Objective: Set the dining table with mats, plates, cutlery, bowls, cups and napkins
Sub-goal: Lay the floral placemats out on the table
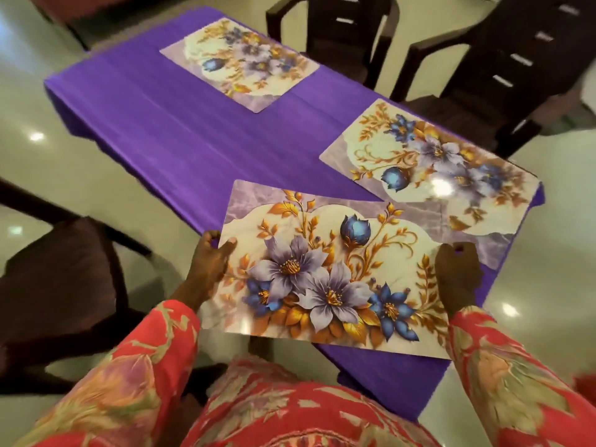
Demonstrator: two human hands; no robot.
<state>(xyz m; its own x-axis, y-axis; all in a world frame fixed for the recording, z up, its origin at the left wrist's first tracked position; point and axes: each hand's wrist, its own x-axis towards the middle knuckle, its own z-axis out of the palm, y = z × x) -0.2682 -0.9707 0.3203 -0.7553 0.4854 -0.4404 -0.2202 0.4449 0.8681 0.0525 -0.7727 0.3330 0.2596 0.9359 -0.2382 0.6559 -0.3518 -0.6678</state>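
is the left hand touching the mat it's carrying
Touching. The head view shows the left hand gripping the held mat's left edge, thumb lying on top of the printed face and fingers curled beneath it.

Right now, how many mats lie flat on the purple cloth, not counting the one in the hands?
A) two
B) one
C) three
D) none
A: one mat lies at the far end and another at the right edge, while the third mat is held by both hands.
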